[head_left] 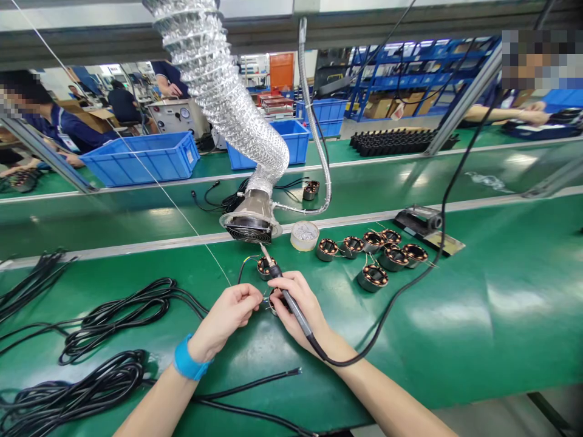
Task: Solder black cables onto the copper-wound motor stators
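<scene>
My right hand [298, 306] is closed around the grey handle of a soldering iron [296, 312], its metal tip pointing up and away toward the fume hood. The same hand's fingers touch a copper-wound stator [273, 300], mostly hidden behind them. My left hand [232, 312], with a blue band at the wrist, pinches at the stator's left side; what lies between its fingertips is too small to make out. Just beyond the hands, another stator [265, 267] sits on the green mat with a cable end beside it.
Several stators [394, 258] stand right of a round tin [305, 235]. The hood [252, 220] hangs over the mat's back edge. Coiled black cables [118, 312] lie left. A metal stand [426, 224] sits back right; the iron's cord crosses the right side. People work beyond blue bins [143, 159].
</scene>
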`<state>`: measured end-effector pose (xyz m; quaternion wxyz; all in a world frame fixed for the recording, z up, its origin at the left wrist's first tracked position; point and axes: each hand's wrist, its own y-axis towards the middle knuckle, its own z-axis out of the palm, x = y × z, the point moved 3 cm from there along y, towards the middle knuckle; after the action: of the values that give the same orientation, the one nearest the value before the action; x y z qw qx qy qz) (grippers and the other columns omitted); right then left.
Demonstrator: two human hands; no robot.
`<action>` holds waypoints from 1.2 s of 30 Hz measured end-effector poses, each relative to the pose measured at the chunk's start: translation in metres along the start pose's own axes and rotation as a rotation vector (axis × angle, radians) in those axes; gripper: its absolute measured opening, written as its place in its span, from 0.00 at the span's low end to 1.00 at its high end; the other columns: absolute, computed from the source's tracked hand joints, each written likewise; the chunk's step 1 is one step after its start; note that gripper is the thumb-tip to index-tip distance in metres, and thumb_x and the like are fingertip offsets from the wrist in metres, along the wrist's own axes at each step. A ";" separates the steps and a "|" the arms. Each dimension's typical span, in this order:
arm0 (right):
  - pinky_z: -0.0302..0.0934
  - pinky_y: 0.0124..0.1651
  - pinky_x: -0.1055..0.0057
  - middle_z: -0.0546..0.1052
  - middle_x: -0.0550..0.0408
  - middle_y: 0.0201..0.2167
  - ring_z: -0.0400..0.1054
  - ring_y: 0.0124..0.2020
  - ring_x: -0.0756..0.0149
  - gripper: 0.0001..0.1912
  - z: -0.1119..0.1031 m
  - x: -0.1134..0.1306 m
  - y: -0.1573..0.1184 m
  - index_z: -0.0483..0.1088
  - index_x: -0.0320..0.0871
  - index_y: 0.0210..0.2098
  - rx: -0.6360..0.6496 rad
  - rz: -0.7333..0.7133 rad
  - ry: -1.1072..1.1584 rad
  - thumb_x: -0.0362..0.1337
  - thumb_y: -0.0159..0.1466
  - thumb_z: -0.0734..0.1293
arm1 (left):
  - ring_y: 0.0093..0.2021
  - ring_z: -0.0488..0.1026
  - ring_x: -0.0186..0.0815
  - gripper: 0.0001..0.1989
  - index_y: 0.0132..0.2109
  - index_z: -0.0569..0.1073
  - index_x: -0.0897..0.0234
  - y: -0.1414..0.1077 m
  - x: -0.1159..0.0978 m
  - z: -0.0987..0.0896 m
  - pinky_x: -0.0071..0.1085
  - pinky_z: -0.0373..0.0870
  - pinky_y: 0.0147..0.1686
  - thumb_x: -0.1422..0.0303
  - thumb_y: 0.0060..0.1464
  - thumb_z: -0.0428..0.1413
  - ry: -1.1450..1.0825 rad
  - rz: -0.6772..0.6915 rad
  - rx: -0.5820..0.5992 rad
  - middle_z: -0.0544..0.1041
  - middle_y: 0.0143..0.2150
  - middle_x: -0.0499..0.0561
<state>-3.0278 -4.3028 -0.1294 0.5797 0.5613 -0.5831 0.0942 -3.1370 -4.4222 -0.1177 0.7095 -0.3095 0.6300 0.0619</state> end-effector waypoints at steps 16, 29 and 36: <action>0.65 0.38 0.72 0.77 0.58 0.32 0.72 0.33 0.70 0.08 -0.024 0.023 -0.008 0.72 0.46 0.40 -0.287 -0.047 -0.116 0.28 0.65 0.64 | 0.20 0.50 0.23 0.15 0.33 0.69 0.67 0.000 -0.001 -0.001 0.24 0.44 0.20 0.58 0.54 0.57 0.099 0.026 -0.008 0.64 0.26 0.42; 0.62 0.32 0.72 0.75 0.61 0.24 0.70 0.25 0.71 0.10 -0.029 0.032 -0.013 0.70 0.44 0.30 -0.289 -0.141 -0.125 0.29 0.65 0.59 | 0.20 0.50 0.23 0.15 0.33 0.69 0.67 0.001 -0.002 -0.001 0.25 0.44 0.19 0.58 0.55 0.57 0.097 0.042 -0.017 0.62 0.24 0.41; 0.63 0.34 0.70 0.76 0.60 0.24 0.71 0.27 0.69 0.11 -0.029 0.024 -0.020 0.71 0.45 0.31 -0.335 -0.070 -0.130 0.31 0.66 0.59 | 0.20 0.50 0.23 0.16 0.33 0.69 0.67 0.000 0.000 -0.002 0.25 0.44 0.19 0.56 0.54 0.58 0.087 0.037 -0.022 0.63 0.25 0.42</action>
<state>-2.9889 -4.3007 -0.1121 0.6292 0.4819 -0.6068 -0.0609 -3.1389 -4.4231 -0.1179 0.6768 -0.3080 0.6651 0.0685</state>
